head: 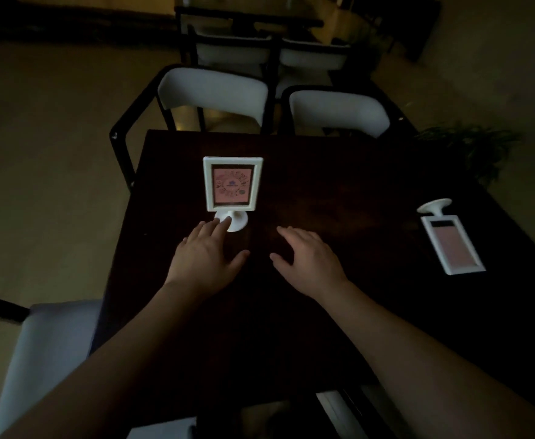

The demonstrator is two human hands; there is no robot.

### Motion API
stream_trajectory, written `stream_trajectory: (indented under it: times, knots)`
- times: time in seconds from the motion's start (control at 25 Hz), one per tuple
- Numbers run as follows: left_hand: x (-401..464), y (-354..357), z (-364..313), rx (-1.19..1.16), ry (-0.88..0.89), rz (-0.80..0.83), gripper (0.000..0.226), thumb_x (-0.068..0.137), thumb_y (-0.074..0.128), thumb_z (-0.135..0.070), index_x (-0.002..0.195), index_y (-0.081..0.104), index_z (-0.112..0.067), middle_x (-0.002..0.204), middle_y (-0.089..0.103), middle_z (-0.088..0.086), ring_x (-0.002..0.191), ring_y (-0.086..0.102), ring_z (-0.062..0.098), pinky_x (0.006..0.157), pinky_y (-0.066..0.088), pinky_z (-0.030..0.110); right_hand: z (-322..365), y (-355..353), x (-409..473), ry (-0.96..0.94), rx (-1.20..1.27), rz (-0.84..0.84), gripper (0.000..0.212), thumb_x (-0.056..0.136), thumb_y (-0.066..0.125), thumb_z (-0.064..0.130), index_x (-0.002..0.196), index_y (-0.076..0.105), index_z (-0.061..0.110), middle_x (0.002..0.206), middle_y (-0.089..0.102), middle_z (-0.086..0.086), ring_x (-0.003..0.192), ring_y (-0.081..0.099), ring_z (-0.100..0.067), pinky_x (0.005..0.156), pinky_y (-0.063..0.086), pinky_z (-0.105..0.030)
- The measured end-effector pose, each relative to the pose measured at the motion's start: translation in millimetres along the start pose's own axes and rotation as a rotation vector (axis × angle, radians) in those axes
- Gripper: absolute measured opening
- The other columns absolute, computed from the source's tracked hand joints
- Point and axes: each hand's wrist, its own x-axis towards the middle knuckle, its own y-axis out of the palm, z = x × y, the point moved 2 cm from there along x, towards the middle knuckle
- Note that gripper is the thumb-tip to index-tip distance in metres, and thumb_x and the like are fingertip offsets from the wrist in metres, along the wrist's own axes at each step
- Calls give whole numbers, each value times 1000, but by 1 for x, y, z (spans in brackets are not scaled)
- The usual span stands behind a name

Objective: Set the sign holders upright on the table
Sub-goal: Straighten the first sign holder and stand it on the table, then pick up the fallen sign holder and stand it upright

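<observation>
Head view: a white plastic sign holder with a pink card (452, 240) is seen lying flat at the right of the dark wooden table (307, 312), base pointing away, nearer the right hand (307, 259). Both hands are unclenched, holding nothing. The left hand (203, 255) touches the base of an upright white sign holder (232, 185). White-backed chairs (212, 91) stand beyond in a dim room.

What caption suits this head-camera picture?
Left hand touches the upright white sign holder on the dark table; right hand hovers; another holder lies flat.
</observation>
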Motion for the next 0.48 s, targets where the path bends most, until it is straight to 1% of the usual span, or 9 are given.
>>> stream_trajectory:
  times: [0.12, 0.24, 0.36, 0.48]
  knots:
    - [-26, -24, -33, -40, 71, -17, 83, 86, 53, -66, 154, 26, -26, 158, 37, 8, 145, 30, 30, 111, 33, 52, -13, -54, -48, 38, 11, -40, 65, 90, 57, 55, 147, 41, 27, 149, 48, 2, 137, 41, -19, 106, 43, -44]
    - [-52, -38, -76, -58, 157, -15, 82, 86, 52, -67, 153, 29, -26, 155, 41, 8, 141, 36, 29, 108, 39, 50, -37, -107, -97, 72, -4, -72, 66, 90, 57, 55, 147, 40, 26, 149, 48, 1, 136, 42, -19, 104, 45, -45]
    - [-72, -38, -122, -69, 218, -7, 77, 85, 54, -65, 149, 38, -26, 151, 46, 6, 137, 43, 28, 100, 45, 47, -71, -149, -140, 94, -13, -118, 66, 91, 59, 53, 147, 42, 23, 148, 49, -2, 135, 42, -21, 104, 44, -45]
    - [-88, -23, -182, -67, 281, 4, 73, 87, 57, -62, 148, 40, -26, 149, 48, 5, 134, 46, 26, 96, 49, 45, -122, -184, -187, 116, -20, -184, 66, 90, 60, 52, 146, 45, 22, 145, 52, -3, 132, 45, -22, 102, 45, -42]
